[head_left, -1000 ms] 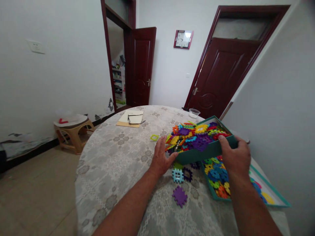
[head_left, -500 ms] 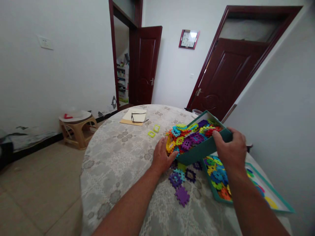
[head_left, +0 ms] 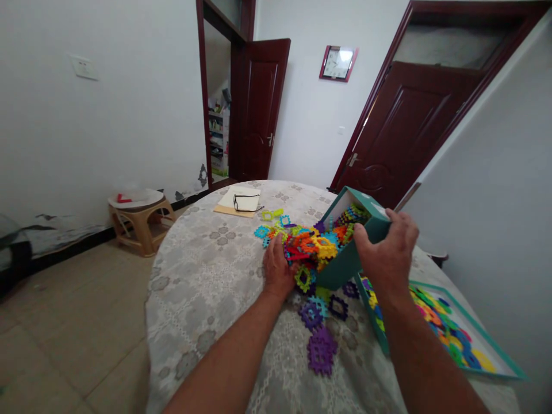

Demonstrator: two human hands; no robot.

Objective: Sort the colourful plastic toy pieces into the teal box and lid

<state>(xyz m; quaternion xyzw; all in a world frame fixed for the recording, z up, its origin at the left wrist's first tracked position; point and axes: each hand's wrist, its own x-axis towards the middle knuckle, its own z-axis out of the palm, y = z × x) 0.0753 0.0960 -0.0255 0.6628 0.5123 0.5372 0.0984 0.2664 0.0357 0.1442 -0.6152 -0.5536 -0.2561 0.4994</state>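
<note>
My right hand [head_left: 390,247] grips the far end of a dark green box [head_left: 345,270], which is tipped steeply with its opening toward the left. Colourful plastic interlocking squares [head_left: 308,244] spill from it in a heap onto the table. Beside that heap rests my left hand [head_left: 278,270], its fingers extended and touching the edge of the pieces; it grasps nothing that I can see. Several purple squares [head_left: 321,351] lie closer to me, below the box.
A patterned cloth covers the round table [head_left: 194,287]. Glasses [head_left: 245,203] lie on a notebook [head_left: 226,201] at the back. A shallow green-rimmed tray [head_left: 495,345] of coloured pieces sits at the right. A stool [head_left: 144,224] stands on the floor at left.
The box has been tipped further to the left, and many pieces have poured out onto the table. Another purple square now lies at the front. My left hand has shifted slightly left.
</note>
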